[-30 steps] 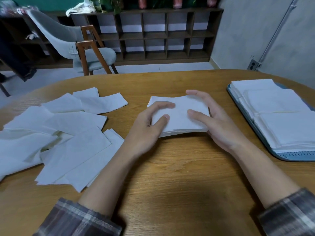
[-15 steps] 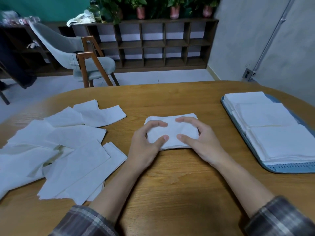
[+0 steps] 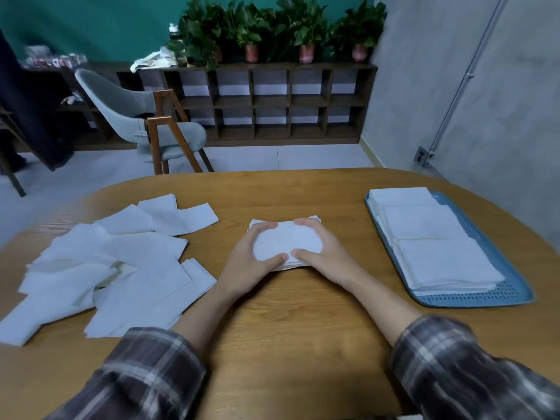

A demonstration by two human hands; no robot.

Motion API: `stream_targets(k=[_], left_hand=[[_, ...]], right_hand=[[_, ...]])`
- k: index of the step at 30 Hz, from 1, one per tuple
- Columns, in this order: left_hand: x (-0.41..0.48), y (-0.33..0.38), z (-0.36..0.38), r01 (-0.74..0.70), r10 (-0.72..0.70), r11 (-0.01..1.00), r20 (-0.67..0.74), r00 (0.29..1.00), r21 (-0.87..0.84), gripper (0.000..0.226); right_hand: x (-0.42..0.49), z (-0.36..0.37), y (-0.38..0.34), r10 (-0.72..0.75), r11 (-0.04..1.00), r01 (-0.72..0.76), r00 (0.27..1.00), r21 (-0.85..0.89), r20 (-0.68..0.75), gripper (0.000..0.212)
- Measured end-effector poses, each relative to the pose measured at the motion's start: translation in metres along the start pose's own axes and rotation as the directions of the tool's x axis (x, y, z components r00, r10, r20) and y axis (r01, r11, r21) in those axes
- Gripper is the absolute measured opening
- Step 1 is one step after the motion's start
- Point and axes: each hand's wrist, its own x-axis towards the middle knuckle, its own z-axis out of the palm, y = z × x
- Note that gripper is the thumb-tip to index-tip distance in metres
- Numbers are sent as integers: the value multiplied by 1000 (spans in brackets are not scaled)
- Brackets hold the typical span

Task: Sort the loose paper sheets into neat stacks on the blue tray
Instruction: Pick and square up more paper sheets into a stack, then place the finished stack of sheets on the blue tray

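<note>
Here both hands, left (image 3: pixel 248 262) and right (image 3: pixel 325 253), clasp one paper stack (image 3: pixel 286 242); three stacks fill the blue tray (image 3: pixel 472 298).

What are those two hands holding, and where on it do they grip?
A small stack of white paper sheets, lying on the wooden table. The left hand clasps its left end, the right hand its right end.

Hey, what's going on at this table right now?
A person is squaring up a small stack of white sheets on the wooden table, left hand and right hand cupped around its sides. Loose sheets lie scattered on the left. The blue tray on the right already holds neat stacks.
</note>
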Motion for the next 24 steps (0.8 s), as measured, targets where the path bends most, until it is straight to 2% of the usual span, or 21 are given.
stream_targets(k=[5,8,15,19,24], left_hand=[[20,31,2,18,-25,997,92,995,71,63],[40,57,12,-26,15,995,108,994,97,59],[92,97,63,-28,27,999,-9,1000,-21,52],[120,123,100,-25,24,997,-15,1000,-80,49],[153,140,138,-55,59,994,35,998,-92,39]], right_hand=[[3,-33,-17,38,993,-40,999,-112,-18,59],[7,-65,-24,37,983,-47,997,-176,-62,59],[16,-151,-26,27,976,-74,974,-205,-224,57],[21,-198,-16,36,971,-103,956,-218,-292,58],[30,-247,9,116,961,-192,933,-200,-340,58]])
